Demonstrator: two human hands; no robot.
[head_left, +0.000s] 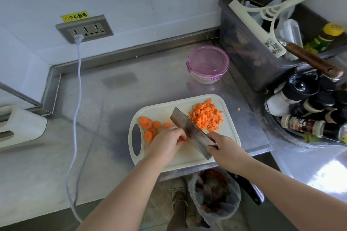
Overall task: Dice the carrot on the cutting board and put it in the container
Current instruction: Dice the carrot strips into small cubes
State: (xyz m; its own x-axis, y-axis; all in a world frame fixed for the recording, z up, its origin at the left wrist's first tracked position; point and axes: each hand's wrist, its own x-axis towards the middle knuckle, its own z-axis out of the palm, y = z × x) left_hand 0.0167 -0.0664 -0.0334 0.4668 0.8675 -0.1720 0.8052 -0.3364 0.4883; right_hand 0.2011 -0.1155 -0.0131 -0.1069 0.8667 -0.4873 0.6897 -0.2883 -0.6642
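Carrot slices (149,126) lay in a loose cluster at the nine o'clock side of a pale cutting board (163,110) on a steel desk (116,110). A heap of diced carrot (205,116) sat near the board's two o'clock corner. Between them a broad knife (189,129) slanted across the board, its tip toward eleven o'clock. The right hand (225,148) had its grip wrapped round the knife handle at five o'clock. The left hand (165,142), fingers curled, had its grip bearing down on a carrot piece (183,139) right against the blade's left face. A round container (208,63) with a purple lid stood on the desk at twelve o'clock, apart from the board.
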